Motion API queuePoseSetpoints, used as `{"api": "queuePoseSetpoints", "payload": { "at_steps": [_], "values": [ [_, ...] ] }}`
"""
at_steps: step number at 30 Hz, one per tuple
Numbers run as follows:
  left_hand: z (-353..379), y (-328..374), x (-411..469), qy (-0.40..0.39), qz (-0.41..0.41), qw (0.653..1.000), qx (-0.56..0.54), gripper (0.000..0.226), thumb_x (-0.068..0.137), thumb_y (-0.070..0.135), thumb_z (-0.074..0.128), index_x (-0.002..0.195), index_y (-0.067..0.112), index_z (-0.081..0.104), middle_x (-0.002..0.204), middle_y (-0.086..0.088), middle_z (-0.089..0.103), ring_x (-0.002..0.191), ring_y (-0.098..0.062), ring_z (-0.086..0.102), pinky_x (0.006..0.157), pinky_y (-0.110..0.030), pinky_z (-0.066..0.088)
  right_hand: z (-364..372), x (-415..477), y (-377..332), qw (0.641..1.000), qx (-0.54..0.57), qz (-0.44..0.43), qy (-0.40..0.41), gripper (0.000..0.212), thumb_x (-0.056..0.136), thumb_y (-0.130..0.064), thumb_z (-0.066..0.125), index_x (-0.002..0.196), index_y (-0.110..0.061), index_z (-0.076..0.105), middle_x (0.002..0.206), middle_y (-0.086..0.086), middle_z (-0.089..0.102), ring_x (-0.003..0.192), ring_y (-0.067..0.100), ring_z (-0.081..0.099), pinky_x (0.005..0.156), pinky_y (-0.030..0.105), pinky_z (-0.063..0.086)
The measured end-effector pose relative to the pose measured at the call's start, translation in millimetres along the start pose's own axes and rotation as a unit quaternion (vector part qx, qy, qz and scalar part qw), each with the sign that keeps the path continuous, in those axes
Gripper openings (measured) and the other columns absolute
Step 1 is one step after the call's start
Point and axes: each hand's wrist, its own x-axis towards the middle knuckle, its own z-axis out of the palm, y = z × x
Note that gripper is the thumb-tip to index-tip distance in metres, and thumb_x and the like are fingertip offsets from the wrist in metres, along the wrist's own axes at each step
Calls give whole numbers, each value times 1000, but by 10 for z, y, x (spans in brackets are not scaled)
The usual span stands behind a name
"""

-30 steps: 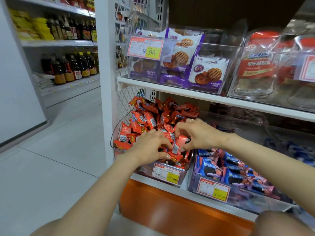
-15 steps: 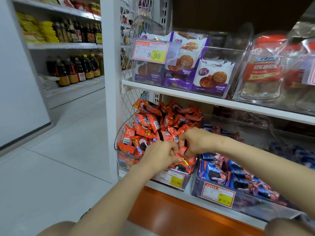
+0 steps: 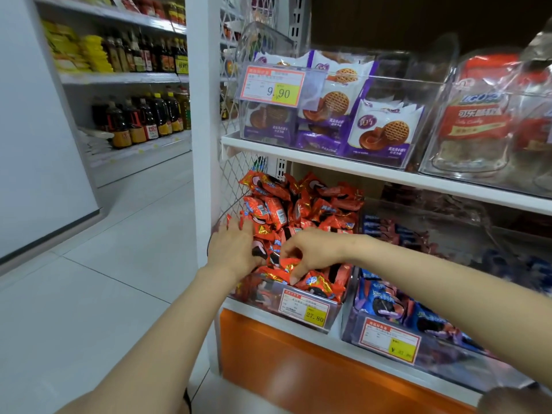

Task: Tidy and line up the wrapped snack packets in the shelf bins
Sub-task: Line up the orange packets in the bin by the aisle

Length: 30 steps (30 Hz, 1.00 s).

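Left fingers (image 3: 245,227) flat on red packets (image 3: 301,204), right fingers (image 3: 295,277) pinching one

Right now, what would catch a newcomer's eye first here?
The red snack packets heaped in the lower-left clear bin, both hands in them: the left hand lies flat on the pile, the right hand pinches one near the front. Above, purple biscuit packs sit behind a 9.90 price tag.
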Motion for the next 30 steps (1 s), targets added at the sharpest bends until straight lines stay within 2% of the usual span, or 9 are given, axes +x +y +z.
{"api": "queuePoseSetpoints", "payload": {
  "at_steps": [4, 7, 11, 16, 19, 22, 24, 27, 30],
  "values": [
    [20, -37, 68, 5, -18, 999, -41, 62, 82, 39, 67, 127, 10, 36, 119, -13, 55, 114, -32, 48, 92, -37, 38, -142, -10, 62, 1000, 10, -18, 6, 39, 75, -28, 77, 109, -13, 66, 111, 2, 66, 97, 11, 58, 84, 27, 44],
    [52, -81, 135, 10, -14, 999, -51, 58, 79, 40, 70, 119, 12, 39, 110, -4, 64, 113, -29, 49, 98, -40, 34, -413, -147, 167, 993, 105, -16, 49, 24, 76, -19, 76, 99, -21, 68, 94, -8, 66, 78, -5, 56, 73, 15, 42],
    [119, -131, 161, -6, -1, 996, -88, 59, 75, 37, 74, 117, 15, 39, 110, -2, 65, 110, -27, 56, 98, -42, 37, -558, -136, 410, 968, 193, -8, 162, 29, 76, -10, 75, 92, -26, 56, 94, 9, 62, 83, 15, 54, 74, 25, 44],
    [115, -132, 123, -14, -2, 993, -120, 52, 75, 38, 75, 106, 16, 40, 103, 1, 68, 104, -23, 59, 98, -40, 37, -312, 21, 562, 978, 82, 91, 169, 45, 82, -29, 72, 120, -13, 55, 101, -6, 51, 96, 16, 51, 71, 16, 39],
    [69, -132, 93, -25, 2, 977, -213, 43, 75, 27, 77, 98, 18, 41, 85, 9, 65, 90, -18, 62, 85, -33, 43, -252, -1, 493, 955, -54, 105, 272, 40, 80, -36, 71, 111, -18, 53, 98, 0, 57, 89, 19, 55, 71, 28, 42],
    [61, -115, 79, -27, 5, 963, -269, 41, 74, 19, 79, 98, 16, 45, 74, 11, 57, 78, -14, 58, 73, -27, 44, -231, 0, 487, 971, -20, 93, 218, 25, 87, -33, 64, 106, -18, 59, 105, 4, 60, 92, 20, 56, 79, 32, 46],
    [63, -115, 77, -16, -2, 955, -295, 39, 73, 11, 78, 96, 15, 46, 76, 6, 55, 77, -17, 58, 76, -31, 48, -234, -35, 495, 978, 0, 92, 189, 27, 88, -35, 63, 110, -20, 60, 109, 0, 59, 99, 18, 57, 84, 32, 46],
    [12, -112, 83, 7, -19, 931, -365, 35, 75, -3, 71, 94, 14, 47, 87, -2, 58, 80, -25, 62, 86, -41, 51, -267, -103, 468, 965, -17, 72, 253, 30, 87, -38, 63, 115, -25, 61, 114, -2, 58, 103, 17, 56, 88, 34, 47],
    [1, -101, 84, -24, -4, 971, -236, 45, 79, 23, 74, 112, 18, 44, 106, -1, 61, 97, -23, 60, 88, -40, 48, -245, -130, 331, 955, 5, 17, 297, 23, 87, -33, 64, 108, -24, 65, 107, -3, 64, 96, 13, 59, 85, 35, 50]
  ]
}}
